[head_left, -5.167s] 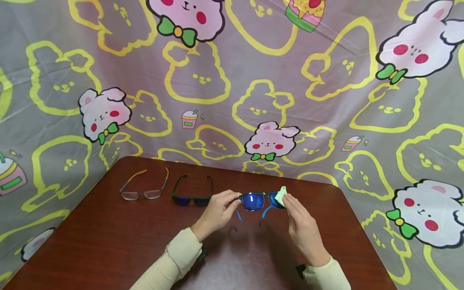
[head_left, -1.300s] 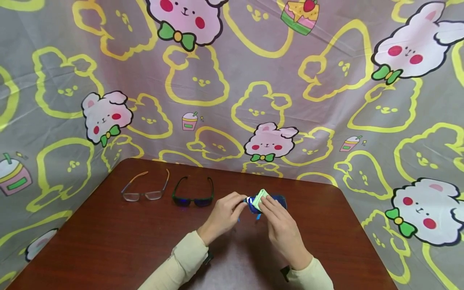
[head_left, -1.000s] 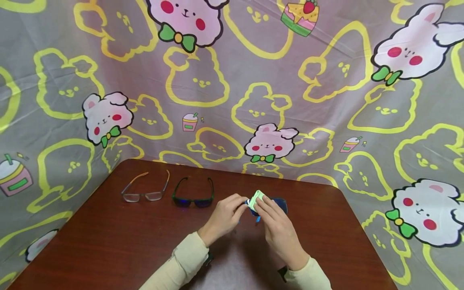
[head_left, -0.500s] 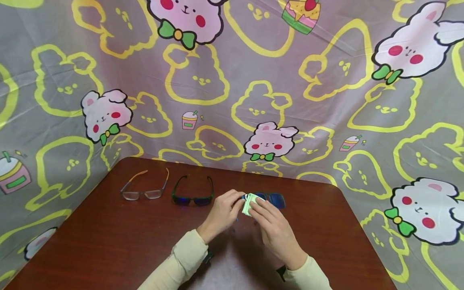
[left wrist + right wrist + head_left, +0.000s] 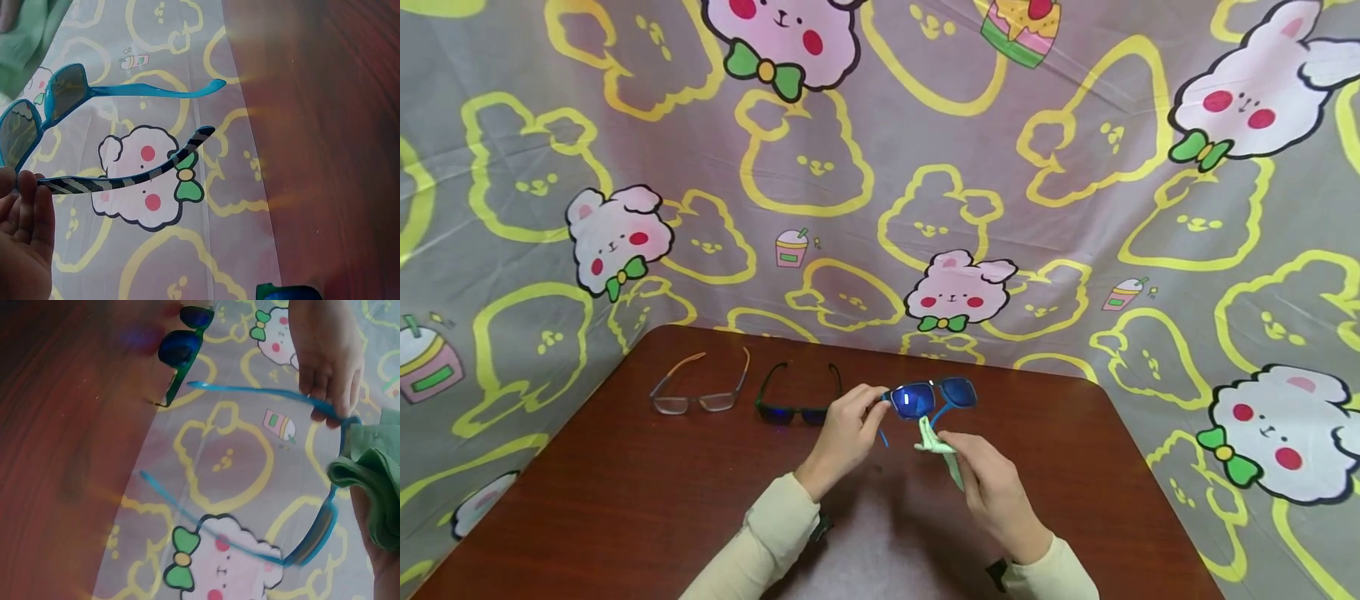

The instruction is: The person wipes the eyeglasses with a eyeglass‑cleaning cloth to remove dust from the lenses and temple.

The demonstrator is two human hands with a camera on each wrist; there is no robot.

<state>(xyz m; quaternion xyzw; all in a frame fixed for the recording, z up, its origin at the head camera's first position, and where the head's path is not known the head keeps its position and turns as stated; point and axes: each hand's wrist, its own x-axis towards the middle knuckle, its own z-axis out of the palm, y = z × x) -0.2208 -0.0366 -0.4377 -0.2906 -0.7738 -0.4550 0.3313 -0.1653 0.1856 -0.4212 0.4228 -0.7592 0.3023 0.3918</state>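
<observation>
On cam I've L hand [image 5: 844, 432] pinching blue sunnies [image 5: 916, 401] by 1 corner, R hand [image 5: 997, 488] gripping cloth [image 5: 935, 444] bunched at fingertips, so I'd flatten it b4 wiping.

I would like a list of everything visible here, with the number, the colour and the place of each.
Blue sunglasses: 1 pair, blue, in left hand
Cloth: 1, pale green, in right hand
Dark sunglasses: 1 pair, dark with bluish lenses, on table, partly behind left hand
Clear glasses: 1 pair, clear lenses, partly orange temples, left of dark sunglasses
Table: 1, reddish brown, under both resting pairs
Patterned fabric: pieces uncertain, grey with yellow outlines, beyond table
Wrist items: 2, dark, mostly hidden
Sleeves: 2, cream, on both arms
Hands: 2, bare, left and right
</observation>
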